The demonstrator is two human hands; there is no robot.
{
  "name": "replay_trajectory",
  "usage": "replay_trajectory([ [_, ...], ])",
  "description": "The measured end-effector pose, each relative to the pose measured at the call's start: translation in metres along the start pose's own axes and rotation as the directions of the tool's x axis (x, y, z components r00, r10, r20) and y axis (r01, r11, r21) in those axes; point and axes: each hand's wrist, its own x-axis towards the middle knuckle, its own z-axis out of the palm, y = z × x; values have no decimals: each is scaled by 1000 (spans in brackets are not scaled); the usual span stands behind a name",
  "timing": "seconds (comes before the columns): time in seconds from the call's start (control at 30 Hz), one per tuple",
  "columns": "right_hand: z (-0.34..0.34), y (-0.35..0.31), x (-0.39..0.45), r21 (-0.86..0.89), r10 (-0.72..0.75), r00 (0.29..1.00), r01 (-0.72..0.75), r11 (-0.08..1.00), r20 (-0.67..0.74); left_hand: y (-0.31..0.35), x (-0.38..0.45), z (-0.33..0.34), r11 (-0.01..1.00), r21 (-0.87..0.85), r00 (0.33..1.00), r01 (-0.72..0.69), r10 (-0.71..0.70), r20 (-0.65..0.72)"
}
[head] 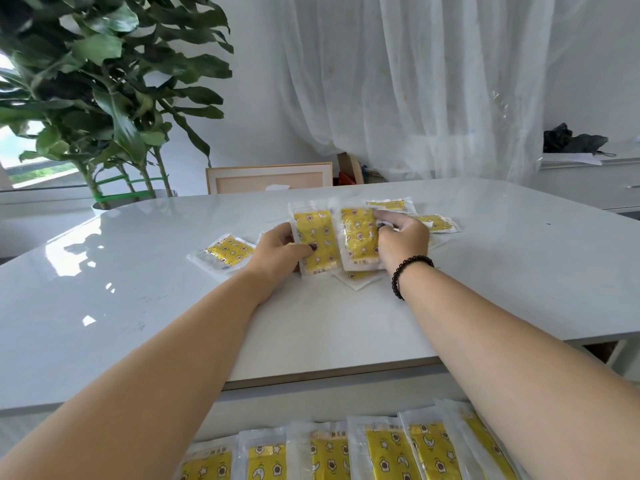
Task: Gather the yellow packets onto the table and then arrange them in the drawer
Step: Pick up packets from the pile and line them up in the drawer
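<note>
1. Left hand point(277, 249): grasps a yellow packet point(317, 237) by its left edge, thumb curled over the front. Packet stands tilted up off the white table point(138, 306).
2. Right hand point(401, 239): fingers curled round a second yellow packet point(356, 233) at its right edge. It sits just right of the first, edges overlapping. Dark bead bracelet point(407, 271) on that wrist.
3. Loose packets on table: one left of the left hand point(227, 252); two far-right behind the right hand point(389, 205) and point(438, 223); one partly hidden under the held pair point(360, 277).
4. Near edge, below tabletop: row of packets in the drawer point(346, 452), side by side, overlapping; drawer walls not visible.
5. Surroundings: potted plant point(104, 81) far left, framed board point(270, 178) behind table, sheer curtain point(433, 81) far right, dark bag point(571, 140) on a side cabinet.
</note>
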Motion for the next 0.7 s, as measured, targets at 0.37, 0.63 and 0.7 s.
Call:
replay_trajectory([
  [0.37, 6, 3, -3, -27, -104, 969, 113, 993, 223, -3, 6, -2, 984, -175, 996, 40, -53, -69],
  [0.63, 8, 4, -6, 5, -163, 947, 169, 986, 276, -1, 3, -3, 976, -209, 998, 55, -57, -6],
  [0.7, 10, 3, -11, -59, -199, 912, 235, 970, 358, -2, 1, -1, 991, -125, 998, 41, -36, 45],
])
